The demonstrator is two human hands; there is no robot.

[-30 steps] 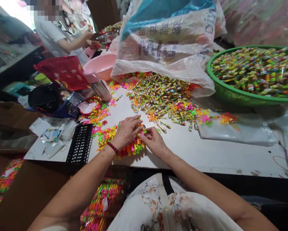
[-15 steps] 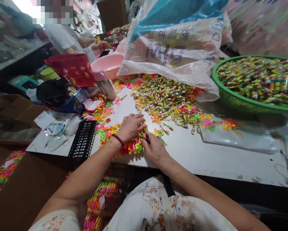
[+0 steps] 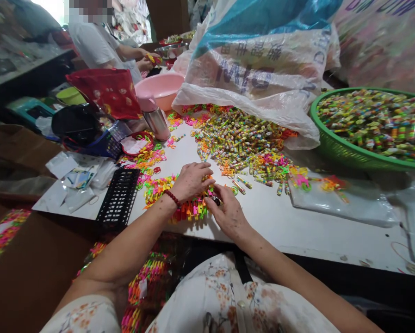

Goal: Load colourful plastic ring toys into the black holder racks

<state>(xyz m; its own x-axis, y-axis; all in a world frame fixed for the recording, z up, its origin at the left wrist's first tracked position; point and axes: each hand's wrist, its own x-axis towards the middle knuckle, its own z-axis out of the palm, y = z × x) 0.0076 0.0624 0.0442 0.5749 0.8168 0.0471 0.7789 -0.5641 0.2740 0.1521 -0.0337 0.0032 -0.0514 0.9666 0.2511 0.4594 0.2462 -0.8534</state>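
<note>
My left hand [image 3: 192, 181], with a dark red bead bracelet at its wrist, bends over a packed row of colourful plastic pieces [image 3: 189, 212] at the table's front edge. Its closed fingers press on the row's right end, where their tips are partly hidden. Just to the right, my right hand [image 3: 232, 212] is closed, thumb against fingers, around a small black object [image 3: 215, 200] whose kind I cannot make out. The two hands' fingertips nearly meet. Beyond them spreads a heap of small patterned tubes [image 3: 242, 138], mixed with loose bright plastic pieces [image 3: 299, 175].
A green basket [image 3: 363, 157] full of tubes stands at right, beside a large printed sack [image 3: 263, 60]. Clear plastic bags [image 3: 346, 208] lie in front. At left are a black plastic rack [image 3: 119, 196], a flask [image 3: 157, 122] and a pink basin [image 3: 165, 85]. A co-worker [image 3: 99, 46] handles pieces behind.
The view has shifted slightly. My right hand's fingers have risen and arched a little, and more of the black object shows. My left hand stays on the row of pieces.
</note>
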